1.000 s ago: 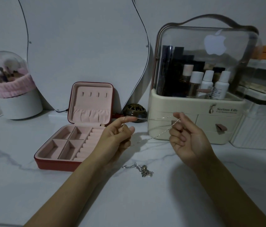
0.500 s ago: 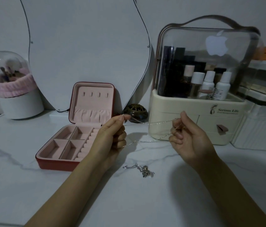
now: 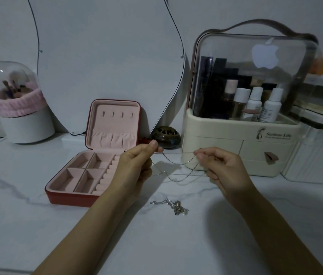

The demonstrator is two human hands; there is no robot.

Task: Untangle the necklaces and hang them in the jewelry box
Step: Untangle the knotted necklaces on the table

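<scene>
A thin silver necklace chain [image 3: 176,165] hangs in slack loops between my two hands, above the marble table. My left hand [image 3: 136,163] pinches one end between thumb and forefinger. My right hand [image 3: 222,167] pinches the other end, fingers curled. Below them a second silver necklace [image 3: 173,206] lies bunched on the table. The red jewelry box [image 3: 89,197] stands open at the left, pink inside, with a row of small hooks [image 3: 117,114] in its raised lid; nothing hangs on them.
A cream cosmetics organizer [image 3: 240,153] with a clear lid stands close behind my right hand. A dark round burner [image 3: 166,135] sits behind the chain. A curved mirror [image 3: 107,46] leans at the back. A white brush holder [image 3: 23,124] is far left, a white bin [image 3: 319,159] far right.
My hands have come a little closer together and the chain sags lower in loops. My left hand's thumb and forefinger now pinch the chain's end more tightly.
</scene>
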